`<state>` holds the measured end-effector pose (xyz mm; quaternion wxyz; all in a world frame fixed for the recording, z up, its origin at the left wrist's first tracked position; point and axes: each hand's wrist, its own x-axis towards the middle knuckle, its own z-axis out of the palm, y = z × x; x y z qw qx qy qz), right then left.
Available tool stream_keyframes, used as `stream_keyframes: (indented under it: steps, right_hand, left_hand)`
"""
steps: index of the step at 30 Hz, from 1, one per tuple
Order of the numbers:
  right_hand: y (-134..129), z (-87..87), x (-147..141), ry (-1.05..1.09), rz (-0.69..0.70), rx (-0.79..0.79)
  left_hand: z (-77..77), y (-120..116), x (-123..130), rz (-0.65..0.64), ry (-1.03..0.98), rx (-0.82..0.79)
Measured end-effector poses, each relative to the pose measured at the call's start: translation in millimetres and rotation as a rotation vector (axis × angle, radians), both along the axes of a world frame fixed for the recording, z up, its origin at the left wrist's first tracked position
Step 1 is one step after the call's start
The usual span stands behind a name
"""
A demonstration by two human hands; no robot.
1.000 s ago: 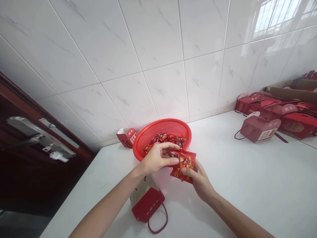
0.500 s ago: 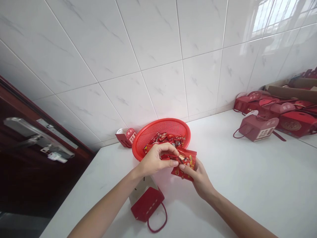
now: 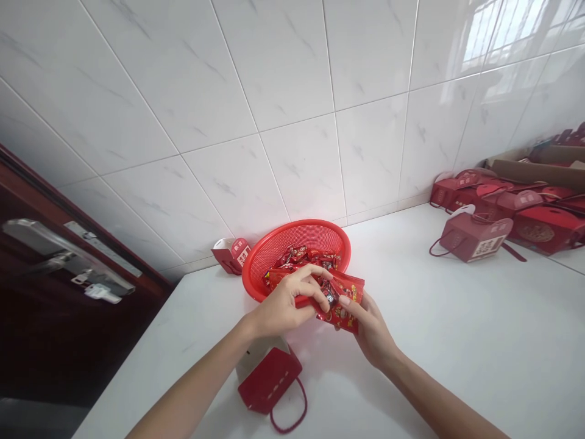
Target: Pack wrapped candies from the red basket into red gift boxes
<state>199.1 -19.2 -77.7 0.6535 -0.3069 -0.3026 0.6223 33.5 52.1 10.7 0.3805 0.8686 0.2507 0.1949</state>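
Observation:
My right hand [image 3: 372, 326] grips a shiny red packet [image 3: 347, 326] with gold and coloured print, its thumb lying across the front. Against that packet, the curled fingers of my left hand [image 3: 292, 302] hold a small candy [image 3: 329, 295] in a dark and red wrapper. Both hands are just over the front rim of a red plastic basket [image 3: 256, 244], which has more red-wrapped candies [image 3: 297, 255] inside. Below my left wrist, a dark red gift box [image 3: 269, 379] with a cord handle lies on the white table [image 3: 365, 390], its pale inside showing.
Another small red box [image 3: 228, 255] stands left of the basket by the tiled wall [image 3: 219, 177]. At the right are several red gift boxes [image 3: 546, 228] and a cardboard carton [image 3: 525, 167]. A dark door with a metal handle [image 3: 68, 256] is beyond the table's left edge.
My left fingers have shifted on the packet, and the dark-wrapped candy shows more clearly between them. My right hand still grips the packet in nearly the same place.

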Motion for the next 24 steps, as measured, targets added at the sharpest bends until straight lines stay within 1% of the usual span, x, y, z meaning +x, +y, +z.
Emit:
stream_keyframes:
  steps: [3,5,6,8,10,12,16,20,24]
  right_hand:
    - [1.1,0.4,-0.4,-0.01,-0.045,-0.017]
    - [2.0,-1.5,-0.3,-0.021,-0.079,-0.021]
    - [2.3,-3.0,-0.3,-0.034,-0.093,-0.022]
    - [2.0,-6.1,-0.6,-0.067,-0.111,-0.018]
    - [0.8,-8.5,-1.1,-0.098,-0.124,-0.008]
    - [-0.6,-9.6,-1.9,-0.12,-0.145,-0.001]
    - [-1.9,-9.1,-2.8,-0.151,-0.18,0.003]
    - [-1.4,-8.3,-3.0,-0.161,-0.166,0.016]
    - [-1.8,-8.4,-4.0,-0.183,-0.152,-0.008]
  left_hand:
    - [3.4,-1.5,-2.1,-0.063,0.037,-0.002]
    - [4.1,-2.6,-2.1,-0.057,0.027,-0.008]
    - [3.8,-3.0,-1.6,-0.022,0.011,-0.021]
    - [2.2,-3.1,0.6,0.107,-0.014,-0.081]
    - [0.3,-2.6,3.1,0.225,0.007,-0.161]
    - [-1.0,-1.9,4.9,0.268,0.06,-0.223]
    - [-0.5,-1.5,5.6,0.208,0.107,-0.276]
    - [0.9,-1.7,4.3,0.167,0.135,-0.278]
    - [1.2,0.1,1.2,0.121,0.146,-0.297]
